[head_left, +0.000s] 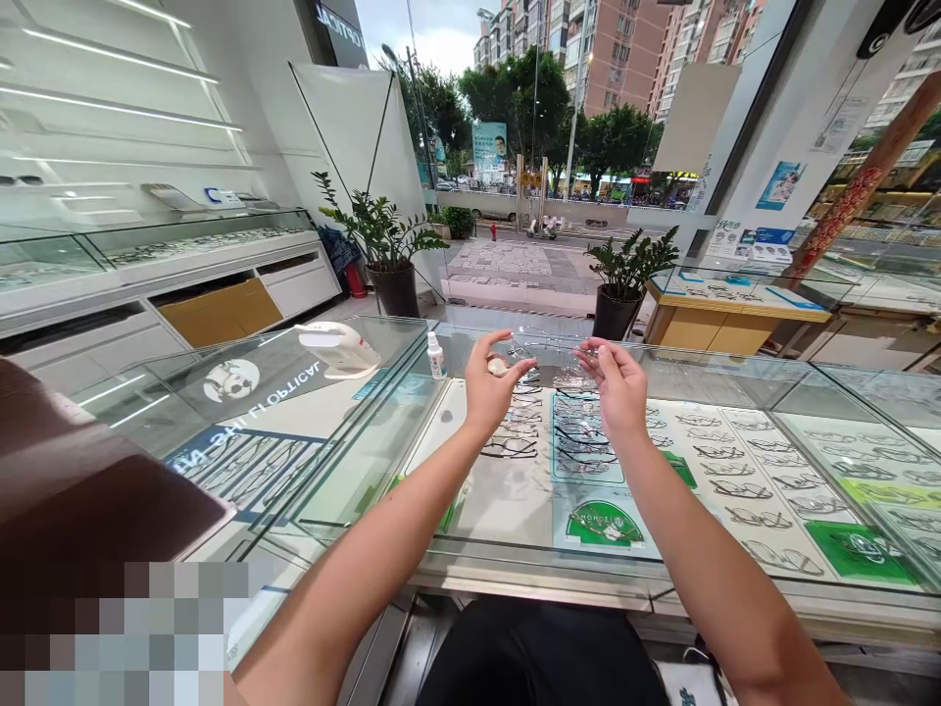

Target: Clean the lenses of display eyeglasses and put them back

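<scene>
Fingers of your left hand and right hand are pinching thin-rimmed glasses (barely visible), long axis running left-right between them, above the display case.

Optician's shop: glass counters displaying spectacle frames.

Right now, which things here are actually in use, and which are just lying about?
In use:
- left hand and right hand, each in a grip on one end of the thin clear glasses

Lying about:
- small dropper bottle
- white device
- rows of frames under the glass counter
- two potted plants
</scene>
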Tool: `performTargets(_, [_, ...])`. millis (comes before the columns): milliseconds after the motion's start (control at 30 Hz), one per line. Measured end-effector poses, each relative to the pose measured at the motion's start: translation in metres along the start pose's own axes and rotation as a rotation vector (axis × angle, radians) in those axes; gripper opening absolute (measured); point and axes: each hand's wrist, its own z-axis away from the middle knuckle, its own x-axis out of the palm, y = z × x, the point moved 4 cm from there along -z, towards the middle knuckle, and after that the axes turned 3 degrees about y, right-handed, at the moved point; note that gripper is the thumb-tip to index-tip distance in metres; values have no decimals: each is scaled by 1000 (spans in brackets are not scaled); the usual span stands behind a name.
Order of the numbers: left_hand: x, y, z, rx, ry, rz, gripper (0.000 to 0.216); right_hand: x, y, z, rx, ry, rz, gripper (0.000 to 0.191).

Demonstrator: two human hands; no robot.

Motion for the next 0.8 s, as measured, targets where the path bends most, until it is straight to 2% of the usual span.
performTargets(133, [-2,1,-3,41,-42,-41,53,-5,-7,-4,-61,-35,108,36])
performTargets(300, [-4,17,-5,326,-127,-235,50,-6,-26,-6,-377,-147,544,25])
performTargets(367, [-4,22,-4,399,-173,-282,49,-3,-26,-5,-439,-223,647,19])
performTargets(533, [-6,28,-5,462,-224,-336,47,-3,-18,-4,-435,-296,719,17])
performTargets(800, [-7,39,-6,490,-294,-312,47,-4,-18,-8,-364,-341,664,18])
